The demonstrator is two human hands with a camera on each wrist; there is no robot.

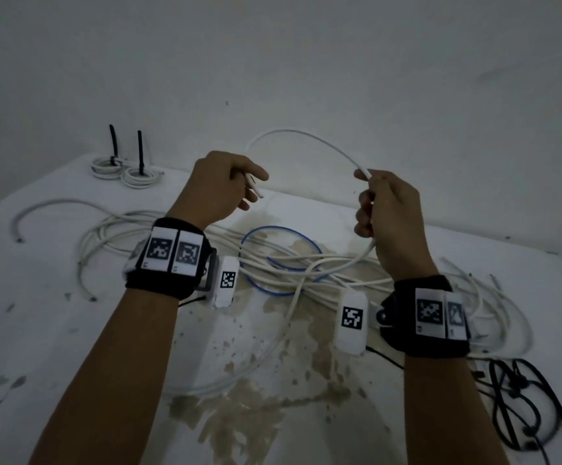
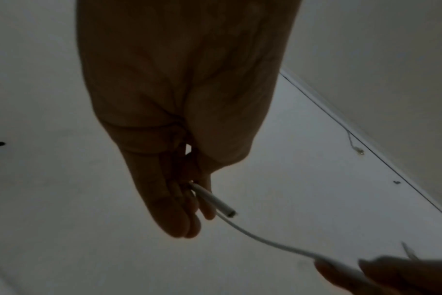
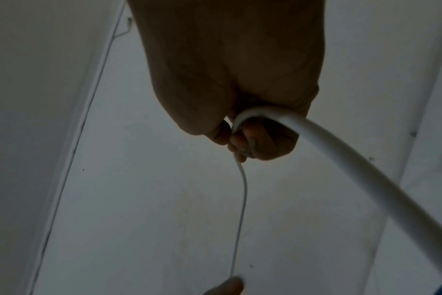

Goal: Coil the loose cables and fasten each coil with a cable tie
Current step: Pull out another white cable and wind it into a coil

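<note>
All three views are dim, grey and grainy. Both wrist views show the hands as dark, backlit shapes. The head view bends straight lines near its edges; motion blur softens the lower right of the left wrist view.

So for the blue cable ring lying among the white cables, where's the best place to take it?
Judging by the head view, take the blue cable ring at its far arc, coming from above. That arc lies bare on the table, while white cables cross its near half and would get caught in the grip.
</note>
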